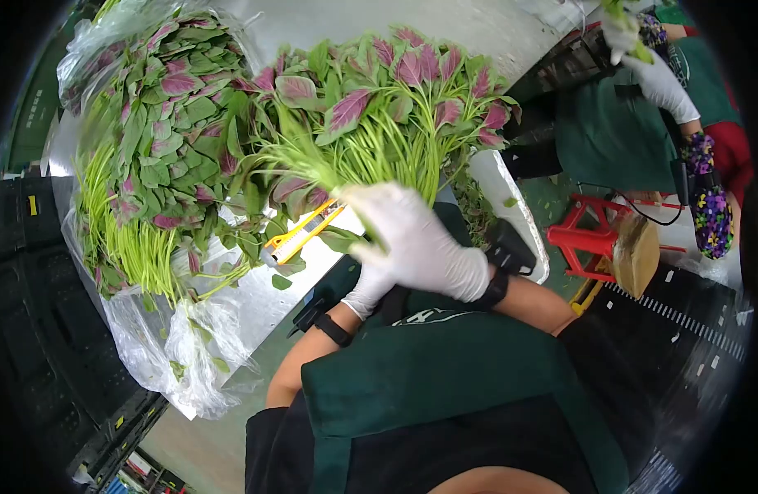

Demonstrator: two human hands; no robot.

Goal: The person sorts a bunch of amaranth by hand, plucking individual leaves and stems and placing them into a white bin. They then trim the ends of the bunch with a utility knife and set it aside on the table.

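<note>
- Steel desk (510, 33) runs across the room, a plastic-lined heap of red-green leafy stalks (156, 140) on it, a yellow cutter (300, 235) beside.
- Right hand (420, 243), gloved, is closed around the stems of a bunch of greens (387, 107), lifted above the desk edge.
- Left hand (366, 288) sits under the right; whether its grip is closed I cannot tell.
- Loose outer stalks could slide out if that squeeze slackens.
- Leaves may bruise under too hard a clench.
- A co-worker's gloved hand (663, 82) works well apart.
</note>
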